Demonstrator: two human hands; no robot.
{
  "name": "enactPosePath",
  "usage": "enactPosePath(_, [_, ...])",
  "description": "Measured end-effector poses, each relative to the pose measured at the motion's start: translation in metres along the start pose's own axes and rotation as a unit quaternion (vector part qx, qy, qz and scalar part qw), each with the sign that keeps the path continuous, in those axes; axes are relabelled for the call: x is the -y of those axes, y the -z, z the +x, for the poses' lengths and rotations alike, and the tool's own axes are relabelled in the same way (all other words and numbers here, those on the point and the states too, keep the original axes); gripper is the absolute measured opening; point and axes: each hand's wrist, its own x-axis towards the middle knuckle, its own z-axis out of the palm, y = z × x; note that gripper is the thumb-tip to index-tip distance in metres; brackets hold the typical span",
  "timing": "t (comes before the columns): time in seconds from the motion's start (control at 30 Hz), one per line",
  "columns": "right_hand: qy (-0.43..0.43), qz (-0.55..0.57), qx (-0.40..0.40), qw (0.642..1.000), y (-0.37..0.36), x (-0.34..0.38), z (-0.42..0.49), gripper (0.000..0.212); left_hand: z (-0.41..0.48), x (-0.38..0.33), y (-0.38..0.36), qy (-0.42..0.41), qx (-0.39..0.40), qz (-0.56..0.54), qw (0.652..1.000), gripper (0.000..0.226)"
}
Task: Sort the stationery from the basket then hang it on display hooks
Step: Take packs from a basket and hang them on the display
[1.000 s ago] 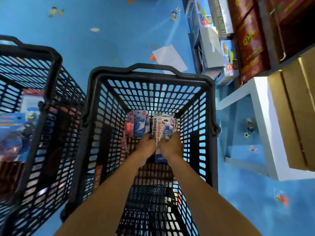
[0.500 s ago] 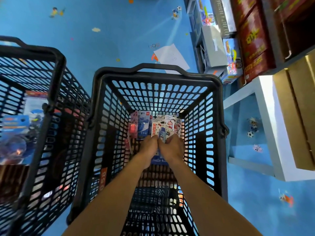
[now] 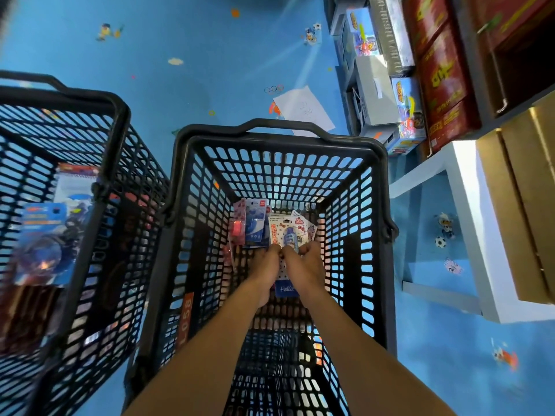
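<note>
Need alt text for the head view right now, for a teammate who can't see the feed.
The left hand and right hand hold a bunch of stationery packets deep inside a black mesh basket on a blue floor. A second basket holding packaged goods stands to its left.

Hands (image 3: 306, 265) drawn closer together on card pack (image 3: 288, 235).

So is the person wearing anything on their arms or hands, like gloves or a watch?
No. The left hand and right hand are bare: no gloves, and no rings that I can see. Both forearms are bare too, with no sleeves, watch or bracelet in view.
</note>
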Motion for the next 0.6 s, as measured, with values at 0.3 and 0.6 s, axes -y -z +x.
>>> enactPosePath(0.3, [0.003, 0.103, 0.003, 0.995, 0.019, 0.012, -0.040, 0.032, -0.037, 0.009, 0.002, 0.035, 0.083, -0.073, 0.993, 0.064])
enactPosePath(0.6, [0.049, 0.165, 0.038, 0.984, 0.033, 0.024, -0.121, 0.039, -0.107, 0.003, 0.037, -0.027, 0.106, -0.050, 0.993, 0.038])
